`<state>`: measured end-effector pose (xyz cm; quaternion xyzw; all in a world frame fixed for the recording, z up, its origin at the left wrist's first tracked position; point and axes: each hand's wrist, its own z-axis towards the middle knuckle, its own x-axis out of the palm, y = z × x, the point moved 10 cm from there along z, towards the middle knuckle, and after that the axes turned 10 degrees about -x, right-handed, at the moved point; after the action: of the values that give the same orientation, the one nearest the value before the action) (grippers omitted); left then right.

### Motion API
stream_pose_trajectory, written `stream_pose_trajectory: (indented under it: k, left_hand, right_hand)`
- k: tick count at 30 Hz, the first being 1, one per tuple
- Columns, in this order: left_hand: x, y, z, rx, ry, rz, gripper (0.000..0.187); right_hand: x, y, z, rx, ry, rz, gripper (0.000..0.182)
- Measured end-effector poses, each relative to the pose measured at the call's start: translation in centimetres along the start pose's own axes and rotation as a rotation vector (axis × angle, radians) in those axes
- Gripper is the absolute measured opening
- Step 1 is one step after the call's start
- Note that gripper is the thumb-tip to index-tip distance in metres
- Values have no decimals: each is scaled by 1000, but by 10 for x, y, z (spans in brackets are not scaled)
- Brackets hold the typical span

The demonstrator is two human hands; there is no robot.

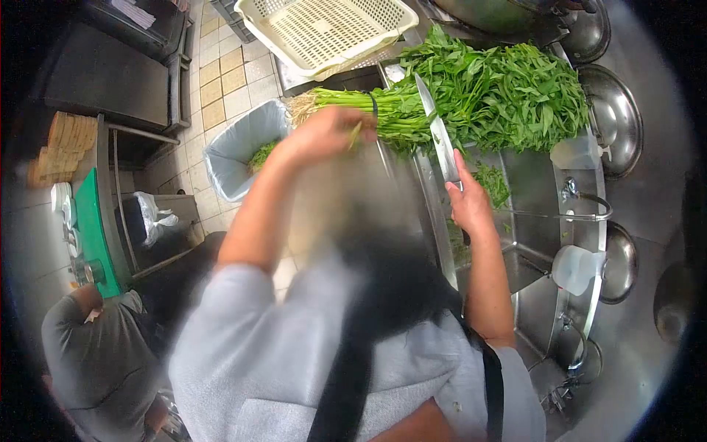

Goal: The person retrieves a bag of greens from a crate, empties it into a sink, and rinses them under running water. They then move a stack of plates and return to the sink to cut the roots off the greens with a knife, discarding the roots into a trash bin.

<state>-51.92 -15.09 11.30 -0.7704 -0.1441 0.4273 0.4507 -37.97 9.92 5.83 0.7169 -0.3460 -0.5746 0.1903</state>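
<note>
In the head view my right hand (471, 202) is closed around the handle of a kitchen knife (440, 136). Its long blade points away from me, across the edge of the leafy greens. A big bundle of long-stemmed leafy greens (508, 92) lies beyond my hands, pale roots to the left and leaves to the right. A dark band (373, 103) circles the stems. My left hand (331, 132), blurred by motion, is just in front of the root end. A yellowish-green leaf (356, 135) shows at its closed fingers.
A lined bin (221, 166) with green scraps stands left of my arm. Beyond the greens is a cream plastic basket (324, 37). Metal sinks (530, 184) with taps run along the right, loose leaves inside. Another person (103, 346) stands at lower left, beside a green board (96, 228).
</note>
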Motion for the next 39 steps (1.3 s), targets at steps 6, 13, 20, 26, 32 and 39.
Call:
stream_pose_trajectory:
  k: [6, 13, 20, 26, 32, 39]
  left_hand:
    - [18, 9, 111, 39, -43, 608, 88]
    - [57, 66, 134, -138, 307, 566, 127]
    - [42, 29, 109, -144, 95, 628, 61]
    - [31, -28, 133, -134, 15, 833, 56]
    - [64, -1, 141, -124, -93, 1000, 49]
    - [69, -2, 137, -175, -56, 991, 36]
  right_hand:
    - [3, -2, -3, 30, -10, 2, 70]
    - [8, 4, -6, 10, -36, 10, 70]
    - [-14, 18, -12, -76, -49, -22, 71]
    - [-62, 60, -6, -242, -200, -78, 69]
    - [-59, 60, 1, -320, -173, -240, 68]
    - [-59, 50, 2, -205, -56, -333, 68]
